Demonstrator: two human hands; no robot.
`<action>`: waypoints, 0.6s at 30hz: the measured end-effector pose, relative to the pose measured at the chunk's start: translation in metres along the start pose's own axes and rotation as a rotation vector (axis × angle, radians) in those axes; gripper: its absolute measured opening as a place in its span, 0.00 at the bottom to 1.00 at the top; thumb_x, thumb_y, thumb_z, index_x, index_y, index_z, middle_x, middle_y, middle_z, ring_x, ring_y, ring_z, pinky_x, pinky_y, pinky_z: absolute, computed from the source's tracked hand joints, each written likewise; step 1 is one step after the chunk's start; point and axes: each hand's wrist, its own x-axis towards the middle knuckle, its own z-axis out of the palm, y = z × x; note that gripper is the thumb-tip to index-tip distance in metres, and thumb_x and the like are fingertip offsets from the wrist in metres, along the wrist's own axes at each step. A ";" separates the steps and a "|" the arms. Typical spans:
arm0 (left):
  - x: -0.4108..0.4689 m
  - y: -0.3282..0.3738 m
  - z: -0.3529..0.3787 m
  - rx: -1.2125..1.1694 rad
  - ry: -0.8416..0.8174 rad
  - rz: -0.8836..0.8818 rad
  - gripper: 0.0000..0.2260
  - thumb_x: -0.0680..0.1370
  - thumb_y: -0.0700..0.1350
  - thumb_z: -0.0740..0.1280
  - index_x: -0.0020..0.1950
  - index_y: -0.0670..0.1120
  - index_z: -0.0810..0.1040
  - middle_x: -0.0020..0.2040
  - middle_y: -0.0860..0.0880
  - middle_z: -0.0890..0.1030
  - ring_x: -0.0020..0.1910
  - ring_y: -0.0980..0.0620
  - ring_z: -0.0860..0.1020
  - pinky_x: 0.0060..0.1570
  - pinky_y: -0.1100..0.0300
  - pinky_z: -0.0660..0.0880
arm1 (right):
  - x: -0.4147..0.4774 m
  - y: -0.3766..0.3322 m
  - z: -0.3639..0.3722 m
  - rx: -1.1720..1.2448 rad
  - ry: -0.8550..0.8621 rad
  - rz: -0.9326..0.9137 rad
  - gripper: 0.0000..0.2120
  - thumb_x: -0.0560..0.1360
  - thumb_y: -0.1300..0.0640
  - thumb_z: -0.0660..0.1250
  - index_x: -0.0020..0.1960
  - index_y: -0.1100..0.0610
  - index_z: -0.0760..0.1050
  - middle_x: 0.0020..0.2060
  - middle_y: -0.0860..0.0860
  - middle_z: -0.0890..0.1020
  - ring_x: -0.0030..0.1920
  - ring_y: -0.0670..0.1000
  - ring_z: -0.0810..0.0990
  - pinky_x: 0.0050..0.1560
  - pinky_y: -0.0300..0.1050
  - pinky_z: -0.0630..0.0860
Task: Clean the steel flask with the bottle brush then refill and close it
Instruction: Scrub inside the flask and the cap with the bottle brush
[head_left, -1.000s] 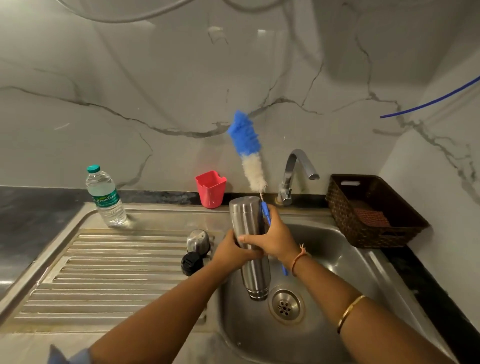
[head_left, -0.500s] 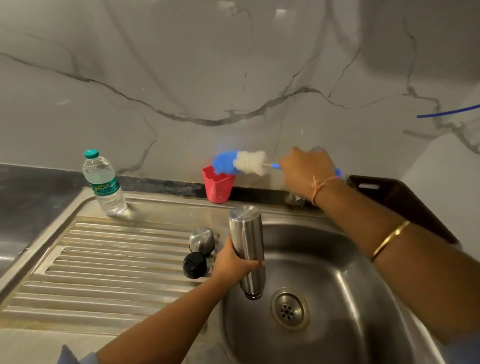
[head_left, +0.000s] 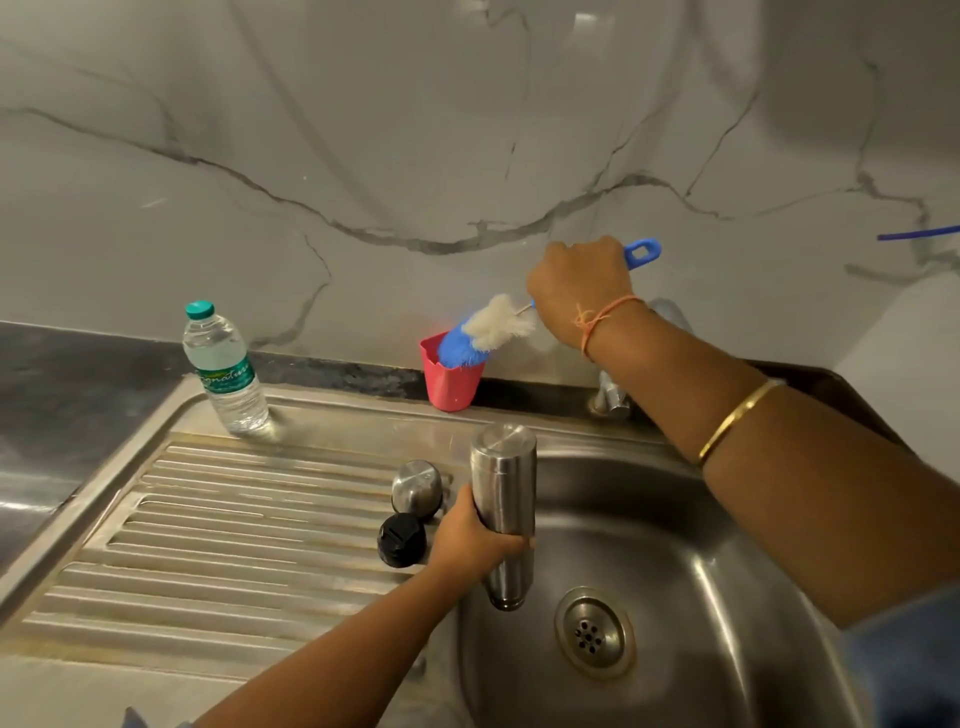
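Steel flask (head_left: 503, 488): I logged it over the sink basin, near its left edge, about upright with the flat closed end up and the narrow end down, clear of the basin floor.
Left hand (head_left: 470, 535): fingers were wrapped round the flask's middle, gripping it from the left.
Bottle brush (head_left: 488, 332): it slanted down to the left; the blue tip sat in the mouth of the red cup (head_left: 449, 387), the white bristles just above the rim.
Right hand (head_left: 579, 291): it was closed in a fist round the blue handle, whose looped end stuck out to the right.
Steel cap (head_left: 415, 486): it stood on the ribbed drainboard, just left of the flask.
Black stopper (head_left: 401, 539): it lay on the drainboard, just in front of the cap, beside the left hand.
Sink (head_left: 737, 582): steel; the drain lay right of the flask's lower end.
Tap (head_left: 613, 402): only the base showed behind the right forearm.
Water bottle (head_left: 223, 369): capped, it stood upright at the drainboard's back left corner.
Worktop (head_left: 47, 384): dark stone, left of the sink.
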 end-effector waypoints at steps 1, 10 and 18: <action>-0.001 0.001 0.000 0.004 0.000 0.001 0.36 0.60 0.48 0.81 0.63 0.52 0.67 0.56 0.52 0.78 0.56 0.51 0.76 0.57 0.52 0.76 | -0.004 0.007 -0.004 0.026 0.007 0.031 0.09 0.78 0.62 0.58 0.54 0.60 0.75 0.42 0.55 0.70 0.46 0.56 0.77 0.44 0.48 0.64; -0.014 0.020 0.001 0.137 0.025 0.046 0.34 0.60 0.54 0.79 0.61 0.54 0.68 0.53 0.54 0.78 0.53 0.52 0.78 0.54 0.55 0.76 | -0.055 0.033 0.001 0.323 -0.059 0.166 0.09 0.76 0.61 0.60 0.53 0.59 0.76 0.31 0.49 0.66 0.38 0.52 0.70 0.41 0.45 0.68; -0.018 0.033 -0.006 0.116 0.034 0.075 0.34 0.62 0.51 0.80 0.64 0.51 0.68 0.54 0.52 0.77 0.50 0.53 0.75 0.51 0.59 0.73 | -0.140 0.032 0.066 0.905 -0.165 0.474 0.11 0.76 0.58 0.60 0.55 0.59 0.77 0.37 0.50 0.75 0.32 0.48 0.72 0.29 0.39 0.64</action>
